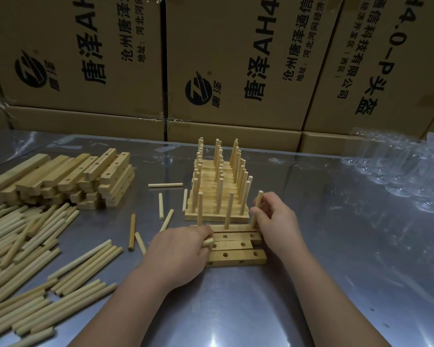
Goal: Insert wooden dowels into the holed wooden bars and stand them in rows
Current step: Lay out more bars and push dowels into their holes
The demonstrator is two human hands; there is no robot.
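Observation:
A block of finished bars with upright dowels (pixel 218 186) stands in rows at the table's middle. In front of it lie several holed wooden bars (pixel 236 254) side by side; the farthest one carries two standing dowels (pixel 228 209). My right hand (pixel 273 221) grips a third upright dowel (pixel 257 206) at that bar's right end. My left hand (pixel 183 249) rests at the bars' left end, its fingers curled round a dowel whose tip (pixel 208 242) sticks out.
A stack of holed bars (pixel 68 179) lies at the left, with a large heap of loose dowels (pixel 28 246) in front of it. A few stray dowels (pixel 161 206) lie between. Cardboard boxes (pixel 211 71) wall the back; clear plastic wrap (pixel 406 171) lies right.

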